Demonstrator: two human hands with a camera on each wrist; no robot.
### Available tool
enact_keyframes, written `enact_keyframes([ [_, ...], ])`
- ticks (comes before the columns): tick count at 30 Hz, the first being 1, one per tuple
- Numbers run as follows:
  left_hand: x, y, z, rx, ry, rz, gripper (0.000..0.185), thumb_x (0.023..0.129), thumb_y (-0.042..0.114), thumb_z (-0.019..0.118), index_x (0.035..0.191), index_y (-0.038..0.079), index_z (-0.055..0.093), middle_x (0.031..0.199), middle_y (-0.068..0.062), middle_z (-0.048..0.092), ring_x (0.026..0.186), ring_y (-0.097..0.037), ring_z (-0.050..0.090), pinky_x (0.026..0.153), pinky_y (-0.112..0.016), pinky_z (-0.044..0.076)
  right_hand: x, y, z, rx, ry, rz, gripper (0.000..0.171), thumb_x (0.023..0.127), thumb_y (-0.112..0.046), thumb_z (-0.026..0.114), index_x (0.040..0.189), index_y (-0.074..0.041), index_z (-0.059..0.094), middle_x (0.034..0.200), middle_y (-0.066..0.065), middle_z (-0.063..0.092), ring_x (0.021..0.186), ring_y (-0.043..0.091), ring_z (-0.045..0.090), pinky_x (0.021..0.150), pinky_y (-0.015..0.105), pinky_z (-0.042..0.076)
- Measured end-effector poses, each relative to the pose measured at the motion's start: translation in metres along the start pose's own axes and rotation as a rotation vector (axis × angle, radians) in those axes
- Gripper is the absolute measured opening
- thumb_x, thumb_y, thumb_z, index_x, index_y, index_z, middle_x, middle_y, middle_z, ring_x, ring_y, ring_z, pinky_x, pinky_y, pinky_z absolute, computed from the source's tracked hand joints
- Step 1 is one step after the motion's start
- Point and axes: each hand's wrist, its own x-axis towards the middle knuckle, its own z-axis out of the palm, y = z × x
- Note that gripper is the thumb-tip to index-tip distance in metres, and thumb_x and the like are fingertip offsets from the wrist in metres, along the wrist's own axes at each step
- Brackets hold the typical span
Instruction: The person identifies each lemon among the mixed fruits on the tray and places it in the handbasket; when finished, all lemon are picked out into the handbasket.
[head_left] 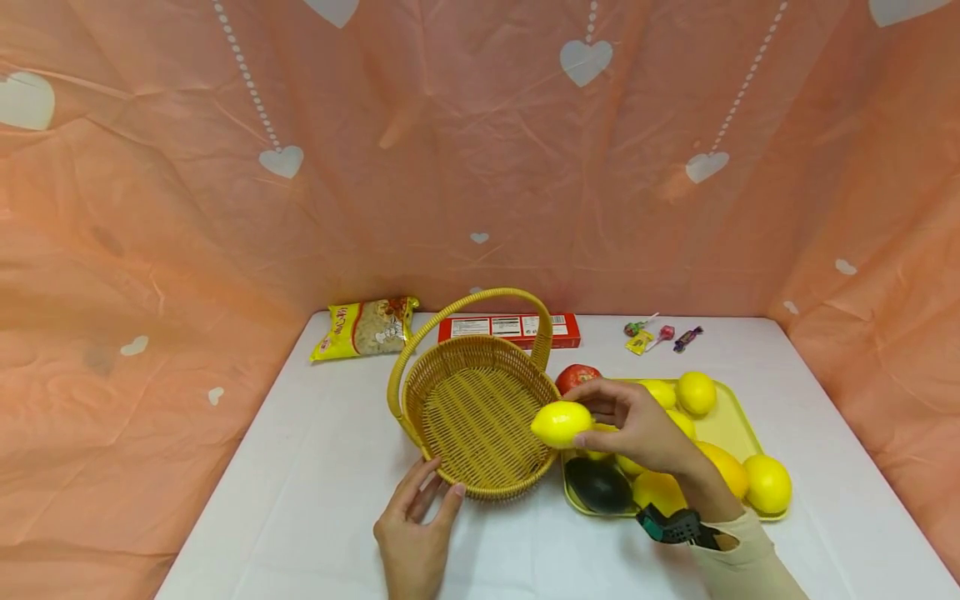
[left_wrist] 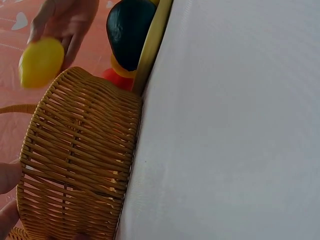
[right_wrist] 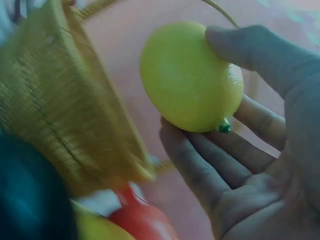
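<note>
A yellow lemon (head_left: 562, 424) is pinched between the thumb and fingers of my right hand (head_left: 637, 425), held up at the right rim of a wicker basket (head_left: 480, 492). In the right wrist view the lemon (right_wrist: 190, 80) shows a small green stem end. The basket stands upright with its handle raised, and its woven floor is bare. At the basket's near left rim, my left hand (head_left: 416, 525) grips the edge with thumb and fingers. Part of that hand is cut off in the left wrist view, where the basket wall (left_wrist: 80, 160) fills the left side.
Right of the basket, a yellow tray (head_left: 738, 425) holds several yellow fruits and a dark avocado-like fruit (head_left: 598, 486). A red fruit (head_left: 576, 377) lies behind. Farther back are a yellow snack bag (head_left: 367, 328), a red box (head_left: 566, 330) and several wrapped candies (head_left: 663, 335).
</note>
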Motion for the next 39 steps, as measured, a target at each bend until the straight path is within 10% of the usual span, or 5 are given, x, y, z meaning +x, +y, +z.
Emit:
enact_keyframes([
  [10,0.000,0.000,0.000,0.021,-0.008,0.013,0.050,0.084,-0.004,0.093,0.131,-0.003,0.076,0.146,-0.022,0.066,0.120,-0.044,0.074,0.093,-0.035,0.066,0.015,0.011,0.071,-0.233,0.004,-0.128,0.044,0.089,-0.021,0.094,0.129,-0.017,0.075,0.125,-0.001,0.078,0.106,0.012,0.075,0.095,0.031,0.068],
  [19,0.001,-0.001,-0.001,0.021,-0.011,0.013,0.050,0.084,-0.003,0.093,0.131,-0.002,0.076,0.146,-0.022,0.066,0.120,-0.046,0.074,0.092,-0.032,0.067,0.017,0.008,0.089,-0.319,-0.001,-0.211,0.033,0.093,-0.014,0.090,0.123,-0.009,0.080,0.121,0.006,0.082,0.109,0.027,0.080,0.096,0.043,0.069],
  [34,0.001,-0.001,-0.001,0.011,-0.007,0.015,0.050,0.084,-0.004,0.093,0.130,-0.002,0.076,0.145,-0.020,0.067,0.120,-0.045,0.074,0.091,-0.031,0.067,-0.004,0.005,-0.027,-0.152,0.118,-0.063,0.041,0.099,-0.002,0.080,0.140,-0.003,0.073,0.137,0.015,0.076,0.125,0.018,0.075,0.109,0.028,0.062],
  [39,0.001,-0.001,-0.001,0.013,-0.013,0.017,0.049,0.084,-0.003,0.093,0.131,-0.002,0.076,0.146,-0.022,0.067,0.120,-0.045,0.074,0.092,-0.033,0.067,-0.023,0.008,-0.069,-0.183,0.194,-0.063,0.038,0.100,0.007,0.074,0.137,0.006,0.071,0.132,-0.002,0.079,0.120,0.006,0.075,0.101,0.019,0.062],
])
